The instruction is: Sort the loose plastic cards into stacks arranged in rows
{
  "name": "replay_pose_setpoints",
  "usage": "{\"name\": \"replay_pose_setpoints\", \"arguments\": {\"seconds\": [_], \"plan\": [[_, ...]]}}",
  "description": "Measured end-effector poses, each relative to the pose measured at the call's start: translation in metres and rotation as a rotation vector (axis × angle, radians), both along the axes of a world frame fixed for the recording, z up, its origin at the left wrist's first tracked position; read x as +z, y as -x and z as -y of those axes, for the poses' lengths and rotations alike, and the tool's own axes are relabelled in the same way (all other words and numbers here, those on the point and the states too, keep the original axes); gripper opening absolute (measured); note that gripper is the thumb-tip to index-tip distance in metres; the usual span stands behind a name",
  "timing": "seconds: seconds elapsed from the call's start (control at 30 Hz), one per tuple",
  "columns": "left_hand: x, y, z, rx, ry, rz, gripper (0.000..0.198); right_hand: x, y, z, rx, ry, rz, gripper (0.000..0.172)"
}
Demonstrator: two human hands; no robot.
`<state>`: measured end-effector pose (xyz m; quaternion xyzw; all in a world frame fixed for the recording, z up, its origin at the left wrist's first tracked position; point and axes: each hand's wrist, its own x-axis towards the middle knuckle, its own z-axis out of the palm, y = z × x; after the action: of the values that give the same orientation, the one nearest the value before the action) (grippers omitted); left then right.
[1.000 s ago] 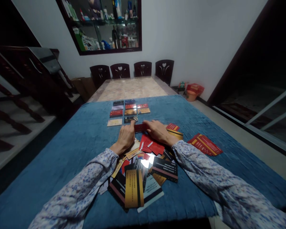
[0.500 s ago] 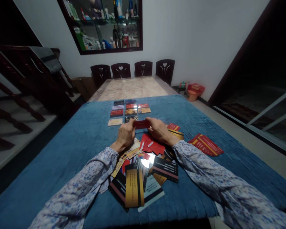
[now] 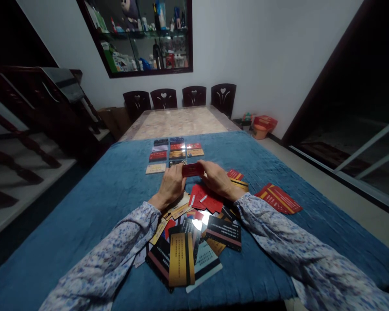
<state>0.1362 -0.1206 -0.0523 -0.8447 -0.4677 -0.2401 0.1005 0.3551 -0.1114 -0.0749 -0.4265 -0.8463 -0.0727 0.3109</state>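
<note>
Between my left hand point(image 3: 171, 183) and my right hand point(image 3: 215, 177), a dark red card point(image 3: 192, 169) is gripped by its two short ends; whether it is one card or a small stack I cannot tell. Below my hands lies a loose, overlapping pile of cards, with a gold card point(image 3: 181, 259), a black card point(image 3: 224, 232) and bright red cards point(image 3: 210, 199) on top. Just beyond my hands, cards stand in neat rows, among them a cream card point(image 3: 155, 168), a red card point(image 3: 157, 156) and a gold one point(image 3: 195, 152).
A blue cloth point(image 3: 94, 207) covers the near part of the marble-look table point(image 3: 181, 121). Fanned red cards point(image 3: 278, 198) lie to the right of my right forearm. Several dark chairs point(image 3: 223, 97) line the far end. An orange bucket point(image 3: 261, 131) stands on the floor at right.
The view has tilted up slightly, so the table sits a little lower. Both hands keep hold of the red card in nearly the same place.
</note>
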Motion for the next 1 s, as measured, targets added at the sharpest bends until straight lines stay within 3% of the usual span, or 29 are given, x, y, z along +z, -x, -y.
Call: {"name": "replay_pose_setpoints", "arguments": {"seconds": [0.43, 0.8, 1.0], "plan": [[0.035, -0.005, -0.013, -0.032, -0.017, -0.16, 0.042, 0.028, -0.013, -0.005, 0.06, -0.062, 0.015, 0.046], [0.06, -0.015, -0.051, -0.003, 0.0, -0.286, 0.043, 0.051, -0.037, -0.059, 0.125, 0.031, 0.079, 0.048], [0.07, -0.022, -0.082, 0.015, 0.073, -0.343, 0.037, 0.061, -0.035, -0.091, 0.042, 0.106, 0.139, 0.038]]}}
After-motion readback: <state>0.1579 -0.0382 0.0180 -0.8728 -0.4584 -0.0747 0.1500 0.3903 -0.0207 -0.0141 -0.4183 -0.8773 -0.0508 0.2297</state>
